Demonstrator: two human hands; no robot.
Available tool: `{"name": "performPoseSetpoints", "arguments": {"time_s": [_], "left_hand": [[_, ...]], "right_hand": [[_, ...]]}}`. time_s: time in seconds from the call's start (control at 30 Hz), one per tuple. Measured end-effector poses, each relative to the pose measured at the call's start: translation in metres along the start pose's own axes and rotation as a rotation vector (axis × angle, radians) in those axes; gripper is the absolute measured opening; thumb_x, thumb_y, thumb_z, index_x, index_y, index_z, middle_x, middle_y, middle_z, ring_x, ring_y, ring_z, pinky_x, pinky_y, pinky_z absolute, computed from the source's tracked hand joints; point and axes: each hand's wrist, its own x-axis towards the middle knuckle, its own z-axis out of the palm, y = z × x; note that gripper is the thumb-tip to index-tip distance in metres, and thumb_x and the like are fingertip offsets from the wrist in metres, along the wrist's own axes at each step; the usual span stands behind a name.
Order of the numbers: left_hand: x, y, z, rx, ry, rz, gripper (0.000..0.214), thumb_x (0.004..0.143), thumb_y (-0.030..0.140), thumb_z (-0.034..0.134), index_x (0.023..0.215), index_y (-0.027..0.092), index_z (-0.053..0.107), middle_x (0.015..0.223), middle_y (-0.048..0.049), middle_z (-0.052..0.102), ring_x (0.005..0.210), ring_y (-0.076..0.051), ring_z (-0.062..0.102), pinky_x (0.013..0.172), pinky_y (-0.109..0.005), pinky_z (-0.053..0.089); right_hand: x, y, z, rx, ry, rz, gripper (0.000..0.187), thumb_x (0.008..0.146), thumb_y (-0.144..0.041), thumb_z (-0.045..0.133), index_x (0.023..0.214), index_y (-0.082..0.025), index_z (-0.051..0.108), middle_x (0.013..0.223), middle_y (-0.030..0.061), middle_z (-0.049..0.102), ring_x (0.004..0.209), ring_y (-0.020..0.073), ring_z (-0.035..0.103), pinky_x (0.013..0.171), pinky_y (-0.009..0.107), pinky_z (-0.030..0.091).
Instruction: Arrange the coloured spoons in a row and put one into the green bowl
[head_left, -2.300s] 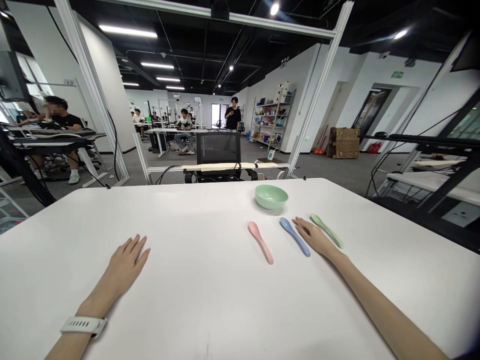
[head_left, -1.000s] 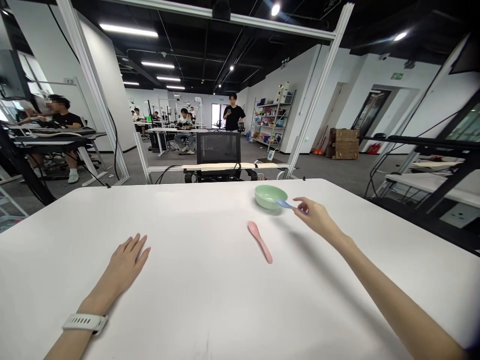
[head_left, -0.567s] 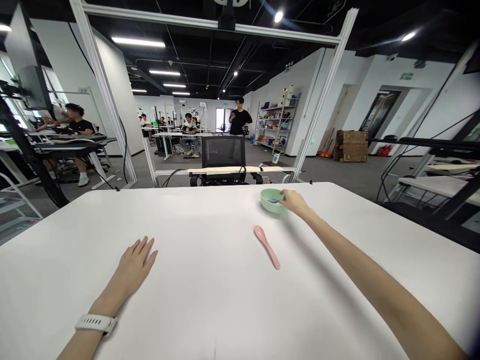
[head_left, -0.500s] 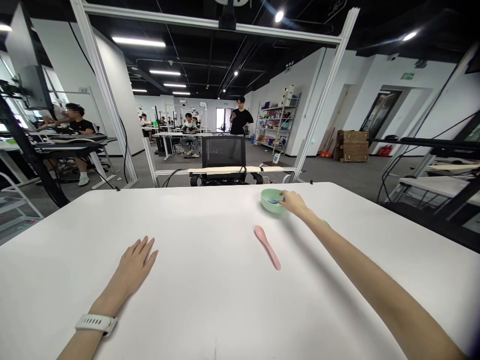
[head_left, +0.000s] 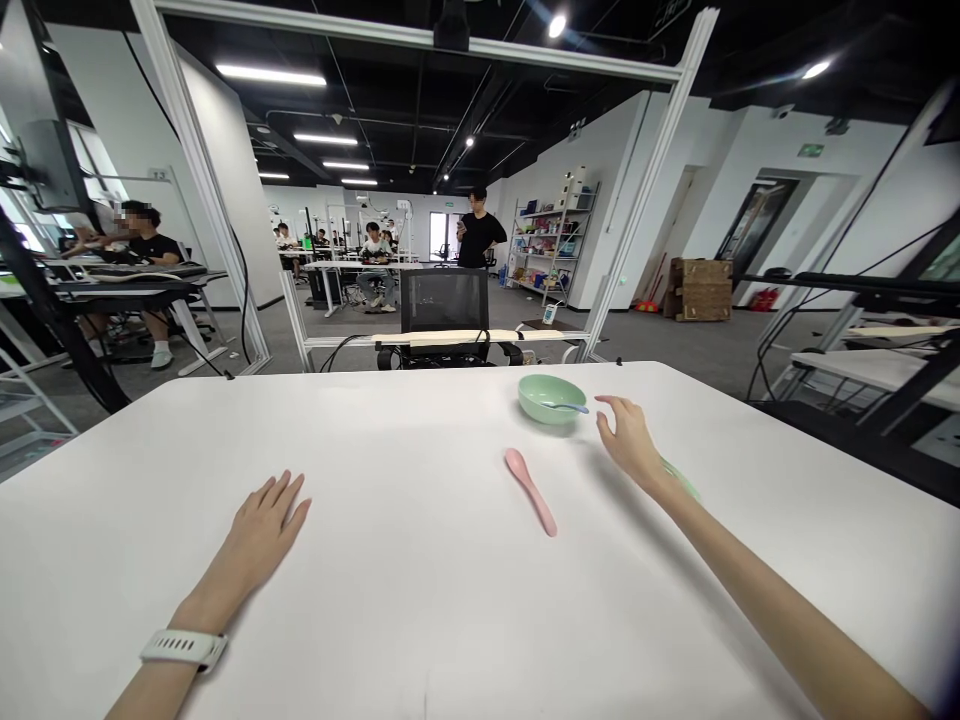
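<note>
A pale green bowl (head_left: 551,397) stands near the far edge of the white table (head_left: 420,610), and a blue spoon (head_left: 568,407) lies in it with its tip resting across the rim. My right hand (head_left: 630,441) hovers open to the right of the bowl, touching neither bowl nor spoon. A pink spoon (head_left: 530,491) lies on the table to the left of that hand. A green spoon (head_left: 680,478) lies mostly hidden beneath my right wrist. My left hand (head_left: 259,531) rests flat on the table, holding nothing, with a white watch (head_left: 184,649) on the wrist.
Beyond the table's far edge stand a white metal frame (head_left: 427,340) and a black mesh chair (head_left: 444,300). A person (head_left: 474,235) stands further back, and another person (head_left: 139,240) sits at a desk on the left. Shelves stand along the right wall.
The blue spoon has left my right hand and lies in the bowl. My right hand has drawn back from the bowl toward the right. My left hand stays in place.
</note>
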Motion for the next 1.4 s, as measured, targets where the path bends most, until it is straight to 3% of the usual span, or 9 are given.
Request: {"name": "performPoseSetpoints", "arguments": {"time_s": [0.23,0.37,0.57,0.67,0.8,0.93,1.03,1.23,1.4], "left_hand": [[0.001,-0.002,0.003,0.009,0.012,0.002,0.075,0.101,0.054,0.032,0.158,0.014,0.058,0.169,-0.0162,0.054,0.160,-0.036,0.045,0.130,-0.055,0.038],[0.002,-0.003,0.002,0.019,-0.020,-0.010,0.076,0.101,0.054,0.030,0.159,0.012,0.056,0.171,-0.0166,0.051,0.161,-0.036,0.044,0.131,-0.055,0.037],[0.003,-0.003,0.001,0.034,-0.026,0.003,0.080,0.100,0.055,0.028,0.159,0.009,0.055,0.171,-0.0176,0.050,0.161,-0.038,0.043,0.131,-0.056,0.036],[0.004,-0.005,0.003,0.036,-0.005,0.010,0.077,0.100,0.054,0.030,0.158,0.011,0.057,0.169,-0.0168,0.053,0.160,-0.037,0.046,0.130,-0.056,0.038],[0.004,-0.007,0.007,0.041,0.024,0.017,0.075,0.100,0.054,0.032,0.157,0.013,0.059,0.168,-0.0154,0.055,0.159,-0.036,0.048,0.129,-0.054,0.040],[0.004,-0.009,0.010,0.035,0.032,0.016,0.076,0.101,0.053,0.031,0.157,0.010,0.059,0.168,-0.0175,0.055,0.158,-0.037,0.048,0.129,-0.055,0.040],[0.004,-0.007,0.007,0.038,0.028,0.023,0.073,0.101,0.051,0.033,0.157,0.013,0.059,0.168,-0.0166,0.056,0.158,-0.036,0.049,0.129,-0.056,0.040],[0.001,-0.001,0.002,0.036,-0.007,0.016,0.073,0.103,0.052,0.031,0.158,0.012,0.057,0.170,-0.0165,0.052,0.160,-0.036,0.046,0.131,-0.055,0.038],[-0.001,-0.001,0.004,0.029,0.009,0.004,0.074,0.103,0.053,0.031,0.159,0.014,0.057,0.171,-0.0151,0.052,0.161,-0.035,0.045,0.131,-0.055,0.038]], "right_hand": [[-0.076,0.030,0.009,0.046,-0.280,0.041,0.054,0.103,-0.044,0.044,0.141,-0.018,0.071,0.154,0.0187,0.067,0.152,0.0377,0.054,0.128,0.059,0.041],[-0.080,0.027,0.007,0.044,-0.357,0.062,0.058,0.106,-0.045,0.040,0.143,-0.014,0.072,0.160,0.0209,0.061,0.155,0.0362,0.051,0.129,0.055,0.041],[-0.077,0.025,0.006,0.054,-0.333,0.058,0.053,0.105,-0.040,0.044,0.137,-0.013,0.076,0.155,0.0219,0.065,0.153,0.0375,0.053,0.127,0.055,0.043],[-0.059,0.025,0.000,0.034,-0.228,0.064,0.049,0.104,-0.037,0.045,0.134,-0.015,0.076,0.148,0.0199,0.070,0.143,0.0359,0.062,0.123,0.053,0.046],[0.000,0.006,-0.015,-0.001,-0.124,0.056,0.044,0.103,-0.031,0.045,0.129,-0.013,0.076,0.131,0.0190,0.078,0.120,0.0313,0.072,0.109,0.045,0.054],[0.064,-0.028,-0.020,-0.155,-0.367,0.006,0.039,0.104,-0.027,0.049,0.127,-0.015,0.078,0.126,0.0153,0.080,0.111,0.0259,0.073,0.100,0.034,0.053],[0.094,-0.048,-0.009,-0.285,-0.518,0.058,0.032,0.101,-0.027,0.059,0.121,-0.018,0.081,0.121,0.0127,0.083,0.109,0.0270,0.074,0.099,0.035,0.052],[0.108,-0.060,0.018,-0.364,-0.593,0.112,0.018,0.084,-0.021,0.078,0.100,-0.020,0.086,0.104,0.0130,0.084,0.106,0.0317,0.077,0.102,0.043,0.051],[0.105,-0.061,0.010,-0.362,-0.516,0.101,0.037,0.097,-0.019,0.062,0.130,-0.018,0.078,0.125,0.0158,0.081,0.120,0.0296,0.074,0.104,0.038,0.051]]}}
